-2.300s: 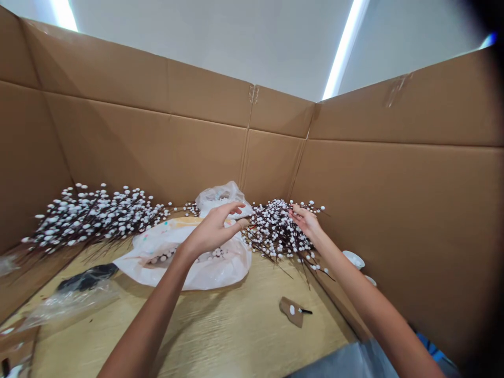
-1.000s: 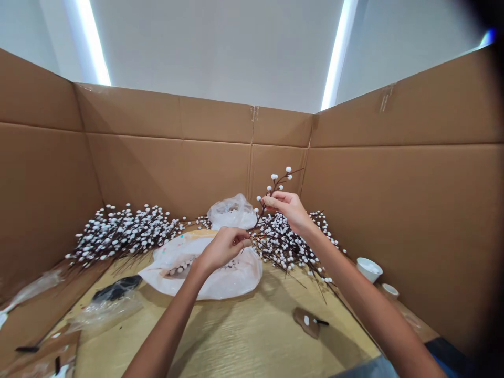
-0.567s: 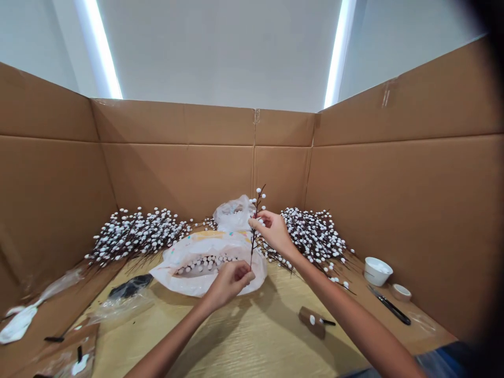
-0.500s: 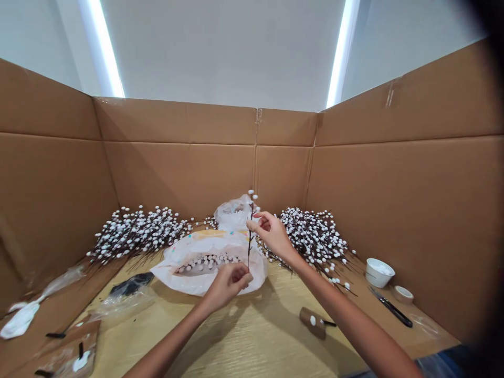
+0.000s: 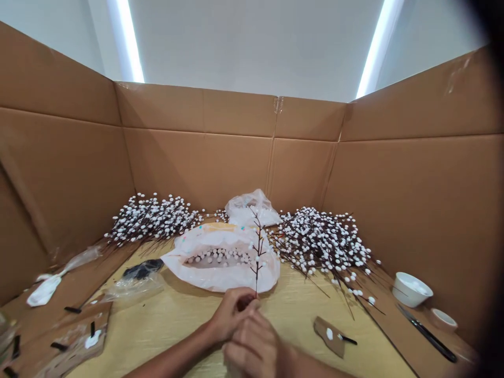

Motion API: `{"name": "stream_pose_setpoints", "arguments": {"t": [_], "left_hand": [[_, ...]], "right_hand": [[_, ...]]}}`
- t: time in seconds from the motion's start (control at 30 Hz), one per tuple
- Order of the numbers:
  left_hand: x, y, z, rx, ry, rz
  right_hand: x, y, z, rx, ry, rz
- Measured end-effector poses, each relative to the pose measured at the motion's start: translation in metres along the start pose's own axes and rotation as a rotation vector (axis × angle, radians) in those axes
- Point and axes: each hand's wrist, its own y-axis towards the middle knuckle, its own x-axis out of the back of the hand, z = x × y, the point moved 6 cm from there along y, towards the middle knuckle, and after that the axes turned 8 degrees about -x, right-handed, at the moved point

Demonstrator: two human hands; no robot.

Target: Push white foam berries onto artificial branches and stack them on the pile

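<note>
My left hand point(image 5: 236, 312) is closed in a pinch around the lower stem of a thin dark twig point(image 5: 258, 247). The twig stands upright, with short side branches and a few small white balls partway up. Its tip looks bare. My right hand point(image 5: 254, 341) is pressed close below and beside the left, fingers curled and smeared by motion; what it grips, if anything, is hidden. Behind the twig lies an open white plastic bag point(image 5: 197, 278) with loose white balls point(image 5: 220, 256) inside.
Piles of white-balled twigs lie at left point(image 5: 153, 218) and right point(image 5: 321, 236). A clear bag point(image 5: 252, 207) sits behind. A white bowl point(image 5: 411, 289), tape roll point(image 5: 444, 318) and black-handled blade point(image 5: 429, 336) are at right. A cardboard piece point(image 5: 328, 336) bears a white blob. Cardboard walls enclose the table.
My right hand has dropped from the twig's upper part to beside my left hand. White balls showed at the twig's tip before; now the tip looks bare. The view has shifted.
</note>
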Motion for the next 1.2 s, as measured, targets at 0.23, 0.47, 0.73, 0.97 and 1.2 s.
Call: {"name": "stream_pose_setpoints", "arguments": {"t": [0.23,0.47,0.73,0.97,1.2], "left_hand": [[-0.003,0.001,0.009,0.062,0.039,0.073],[-0.001,0.003,0.013,0.088,0.072,0.083],[0.001,0.001,0.009,0.09,0.156,0.078],[0.001,0.0,0.008,0.07,0.214,0.092],[0.0,0.001,0.008,0.075,0.195,0.081]], "right_hand": [[-0.044,-0.03,-0.025,-0.398,0.341,0.219],[-0.038,-0.029,-0.043,-0.771,0.468,0.34],[-0.039,-0.035,-0.046,-0.674,0.429,0.336],[-0.042,-0.037,-0.046,-0.73,0.464,0.367],[-0.043,-0.038,-0.045,-0.716,0.455,0.361]]}}
